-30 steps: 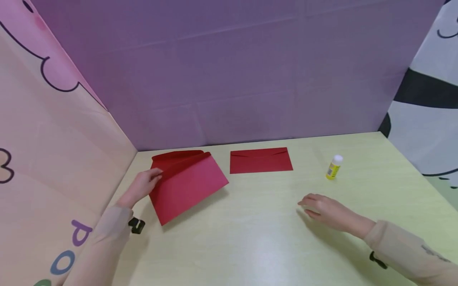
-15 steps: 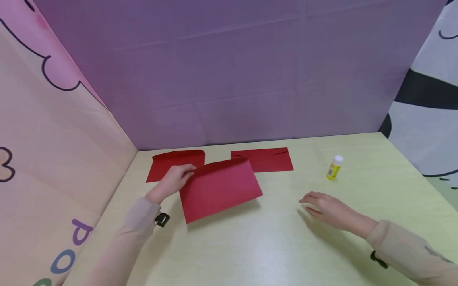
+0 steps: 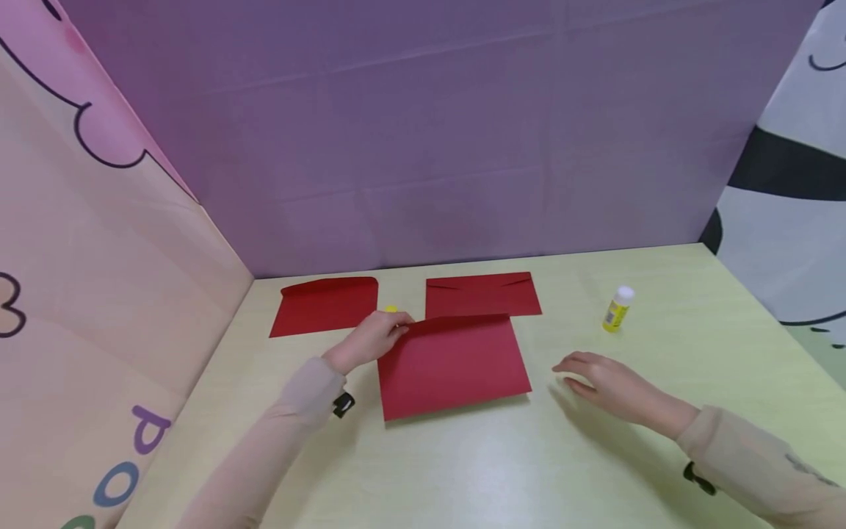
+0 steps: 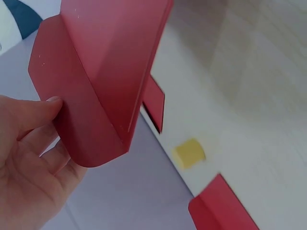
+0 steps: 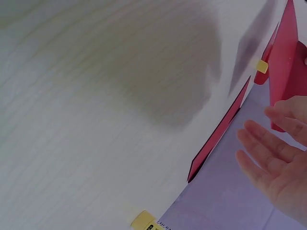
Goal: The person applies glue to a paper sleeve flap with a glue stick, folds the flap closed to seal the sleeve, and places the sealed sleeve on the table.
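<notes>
My left hand (image 3: 371, 340) pinches a red envelope (image 3: 456, 369) by its left end, thumb on the flap. Its long side faces the front of the table, and a shadow lies beneath its lower edge. In the left wrist view the unfolded flap (image 4: 72, 105) stands at an angle to the body, with fingertips behind it. My right hand (image 3: 611, 386) hovers over the table to the right of that envelope, holding nothing, fingers loosely extended. Nearest to it on the far side stands a yellow glue stick (image 3: 617, 310) with a white cap.
Two more red envelopes lie at the back: one at left (image 3: 324, 307), another in the middle (image 3: 482, 295). Between them a small yellow object (image 3: 391, 308) shows partly behind my left hand. A purple sheet (image 3: 423, 147) rises behind the table; printed panels flank it.
My left hand has carried the envelope rightward from the back-left one to the middle of the table, turning it straighter. The small yellow object has come into view. My right hand has hardly moved.
</notes>
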Available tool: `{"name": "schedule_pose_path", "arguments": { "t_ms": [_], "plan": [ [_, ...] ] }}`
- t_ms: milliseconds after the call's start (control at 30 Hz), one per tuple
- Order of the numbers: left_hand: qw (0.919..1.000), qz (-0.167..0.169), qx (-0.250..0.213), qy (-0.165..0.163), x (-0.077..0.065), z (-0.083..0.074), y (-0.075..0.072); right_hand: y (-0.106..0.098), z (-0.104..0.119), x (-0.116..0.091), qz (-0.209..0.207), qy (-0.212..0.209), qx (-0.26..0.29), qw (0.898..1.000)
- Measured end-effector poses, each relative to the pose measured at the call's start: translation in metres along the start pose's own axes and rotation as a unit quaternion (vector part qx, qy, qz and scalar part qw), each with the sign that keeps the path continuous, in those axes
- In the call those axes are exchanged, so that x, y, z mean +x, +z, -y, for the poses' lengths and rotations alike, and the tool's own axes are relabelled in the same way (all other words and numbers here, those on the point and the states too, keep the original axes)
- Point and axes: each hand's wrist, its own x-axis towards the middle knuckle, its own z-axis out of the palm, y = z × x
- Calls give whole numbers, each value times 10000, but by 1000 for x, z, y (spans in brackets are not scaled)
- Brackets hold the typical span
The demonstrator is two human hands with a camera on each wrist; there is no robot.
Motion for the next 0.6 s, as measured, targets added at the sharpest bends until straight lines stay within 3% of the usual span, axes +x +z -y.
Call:
{"name": "schedule_pose_path", "arguments": {
  "t_ms": [233, 600],
  "plan": [
    [9993, 342, -127, -99, 10, -8, 17, 2, 0, -1, -99, -45, -51, 9999],
    [9978, 602, -158, 206, 17, -11, 36, 2, 1, 0, 76, 67, 53, 9999]
  ]
}}
